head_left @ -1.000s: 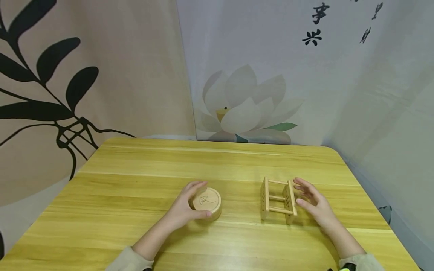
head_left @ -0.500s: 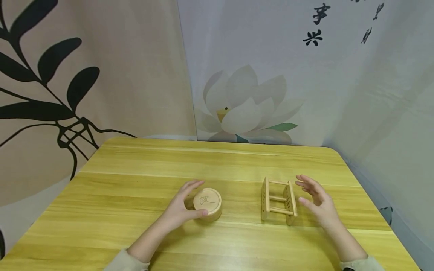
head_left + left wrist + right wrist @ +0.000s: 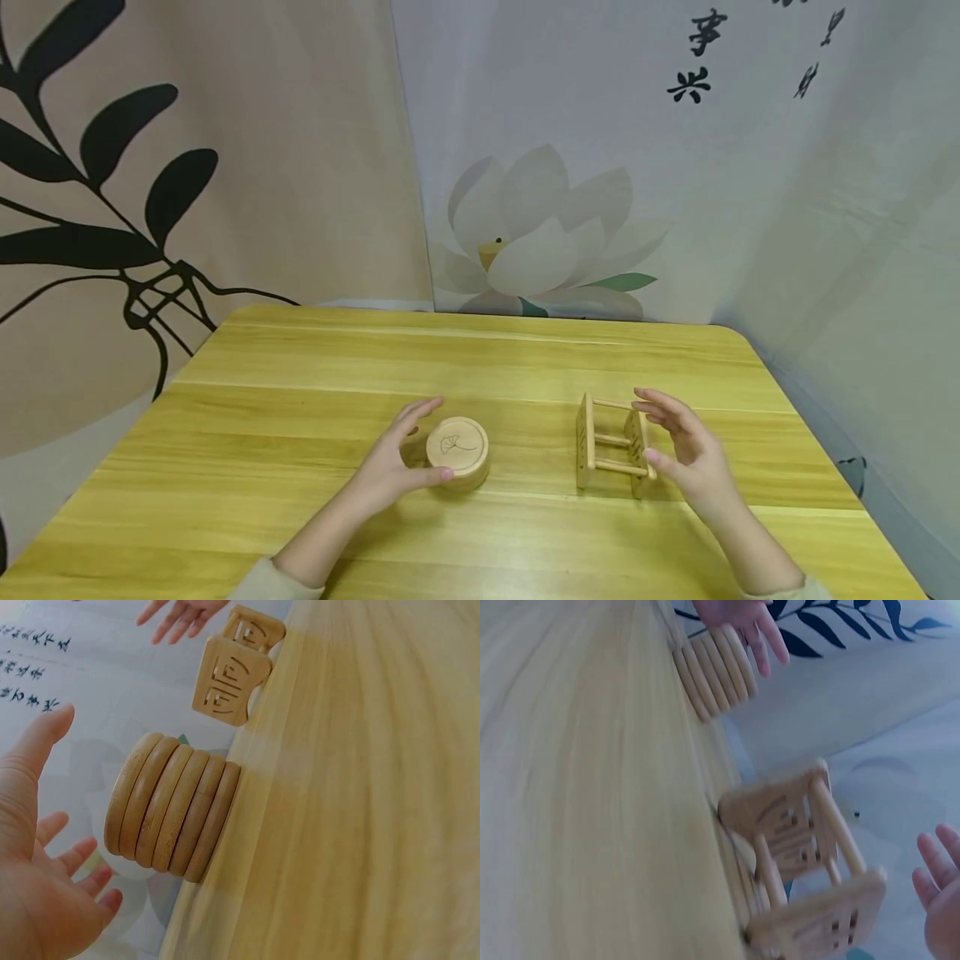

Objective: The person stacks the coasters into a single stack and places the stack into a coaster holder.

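Note:
A stack of several round wooden coasters (image 3: 458,451) stands on the table, the top one engraved with a ginkgo leaf. My left hand (image 3: 388,468) is spread at its left side, thumb by the near edge; a gap shows between palm and coasters (image 3: 172,810) in the left wrist view. To the right stands a wooden coaster rack (image 3: 617,444) with two cut-out side panels joined by rods. My right hand (image 3: 693,462) hovers by its right panel, fingers loosely extended. In the right wrist view that hand (image 3: 943,896) is apart from the rack (image 3: 810,847).
The wooden table (image 3: 315,358) has a back edge close to a printed curtain (image 3: 555,108) with a lotus, dark leaves and characters. Between the coasters and the rack lies a strip of bare tabletop.
My left hand has eased left, away from the coasters. My right hand drew back to the right, then came left again over the rack's right side. Coasters and rack have stayed put.

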Tool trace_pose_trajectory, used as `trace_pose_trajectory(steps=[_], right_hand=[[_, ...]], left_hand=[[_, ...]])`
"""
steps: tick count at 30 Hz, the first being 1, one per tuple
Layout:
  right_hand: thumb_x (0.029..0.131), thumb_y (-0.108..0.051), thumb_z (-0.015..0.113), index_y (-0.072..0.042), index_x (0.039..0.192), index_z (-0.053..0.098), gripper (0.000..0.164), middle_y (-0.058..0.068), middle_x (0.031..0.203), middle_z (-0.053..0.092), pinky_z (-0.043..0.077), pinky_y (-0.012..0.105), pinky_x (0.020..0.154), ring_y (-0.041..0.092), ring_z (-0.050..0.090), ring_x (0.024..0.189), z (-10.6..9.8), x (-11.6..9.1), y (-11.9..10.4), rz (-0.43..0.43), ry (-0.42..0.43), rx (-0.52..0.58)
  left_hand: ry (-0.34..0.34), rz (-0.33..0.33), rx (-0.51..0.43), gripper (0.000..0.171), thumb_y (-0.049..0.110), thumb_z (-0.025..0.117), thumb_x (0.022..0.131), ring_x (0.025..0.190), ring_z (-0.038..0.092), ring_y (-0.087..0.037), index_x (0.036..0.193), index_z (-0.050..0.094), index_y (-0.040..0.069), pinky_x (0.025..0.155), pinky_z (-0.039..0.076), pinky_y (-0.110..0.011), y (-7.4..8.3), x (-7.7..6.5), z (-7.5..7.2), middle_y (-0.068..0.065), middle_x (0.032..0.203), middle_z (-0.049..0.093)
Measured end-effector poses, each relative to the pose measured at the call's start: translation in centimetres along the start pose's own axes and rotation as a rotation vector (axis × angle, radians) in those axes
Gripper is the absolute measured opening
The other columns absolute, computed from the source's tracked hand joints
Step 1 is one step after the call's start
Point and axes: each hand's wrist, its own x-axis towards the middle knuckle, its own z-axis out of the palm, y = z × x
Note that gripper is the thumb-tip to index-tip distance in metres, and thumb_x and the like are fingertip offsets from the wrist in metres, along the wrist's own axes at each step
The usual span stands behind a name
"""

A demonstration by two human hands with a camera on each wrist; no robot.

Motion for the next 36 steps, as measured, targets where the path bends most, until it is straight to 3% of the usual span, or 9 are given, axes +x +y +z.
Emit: trace_pose_trajectory(steps=[12,17,24,31,36], right_hand=[[0.077,0.013,0.064,0.016,0.135,0.036,0.065,0.025,0.141,0.040,0.032,0.030,0.105,0.027,0.044,0.125,3.3,1.0,-0.9,-0.034,-0.048,0.008],[0.079,0.007,0.067,0.012,0.137,0.037,0.065,0.024,0.142,0.039,0.032,0.029,0.105,0.024,0.043,0.126,4.9,1.1,-1.2,-0.003,-0.074,-0.005],[0.073,0.008,0.073,0.004,0.140,0.039,0.075,0.019,0.144,0.038,0.031,0.028,0.106,0.021,0.042,0.127,6.9,1.2,-1.4,0.098,-0.111,-0.046],[0.070,0.002,0.078,0.003,0.140,0.041,0.080,0.021,0.142,0.040,0.031,0.028,0.106,0.023,0.043,0.126,8.6,1.5,-1.0,0.082,-0.121,-0.043],[0.068,-0.001,0.080,0.001,0.141,0.041,0.083,0.022,0.142,0.040,0.031,0.028,0.106,0.023,0.042,0.127,9.7,1.3,-0.6,0.091,-0.144,-0.048]], left_hand=[[-0.014,-0.006,-0.030,0.092,0.025,0.085,0.071,0.134,0.023,-0.048,0.148,0.035,0.028,0.097,0.016,-0.075,0.1,-0.3,-0.2,-0.004,0.154,0.026],[-0.002,-0.025,-0.019,0.093,0.025,0.086,0.070,0.133,0.025,-0.048,0.148,0.035,0.030,0.097,0.016,-0.075,-0.3,-0.4,-0.1,-0.007,0.154,0.026],[0.006,-0.052,-0.024,0.098,0.026,0.087,0.068,0.132,0.026,-0.048,0.149,0.034,0.025,0.095,0.016,-0.076,-1.1,-0.4,0.2,-0.010,0.154,0.026],[-0.004,-0.063,-0.054,0.097,0.025,0.088,0.067,0.133,0.025,-0.048,0.148,0.034,0.032,0.097,0.013,-0.075,-1.6,-0.4,0.5,-0.009,0.154,0.025],[-0.029,-0.040,-0.098,0.098,0.021,0.087,0.068,0.135,0.027,-0.040,0.149,0.033,0.027,0.104,0.011,-0.067,-2.0,-0.3,0.9,-0.006,0.153,0.028]])
